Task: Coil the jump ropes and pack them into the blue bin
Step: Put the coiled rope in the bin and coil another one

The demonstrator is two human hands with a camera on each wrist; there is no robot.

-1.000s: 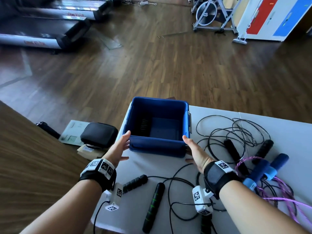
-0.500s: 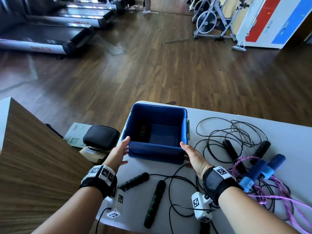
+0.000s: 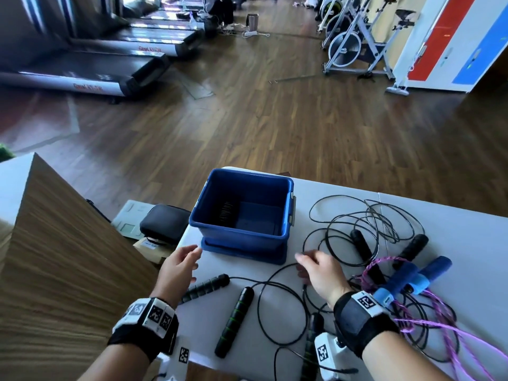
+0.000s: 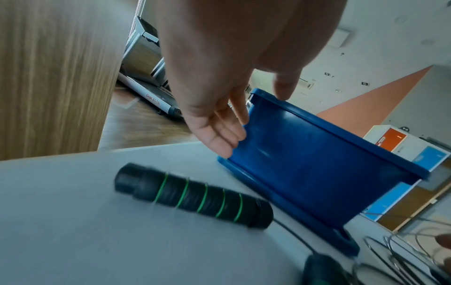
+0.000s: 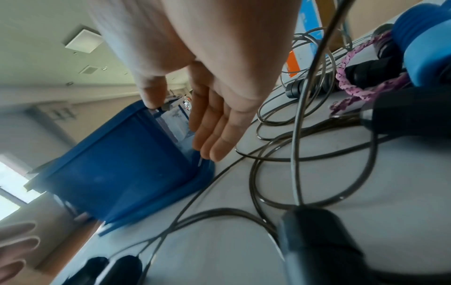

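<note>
Bin [image 3: 242, 237] sits mid-frame on table [image 3: 343, 199], mouth up, ropes [image 3: 362, 229] loose at right w/in reach. Left hand [image 3: 177, 266] & right hand [image 3: 320, 269] flank it below, fingers relaxed, slightly spread, gripping nothing.

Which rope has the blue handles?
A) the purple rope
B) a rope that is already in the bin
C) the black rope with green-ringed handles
A: the blue handles lie at the right of the table, joined to the purple rope, outside the bin.
</note>
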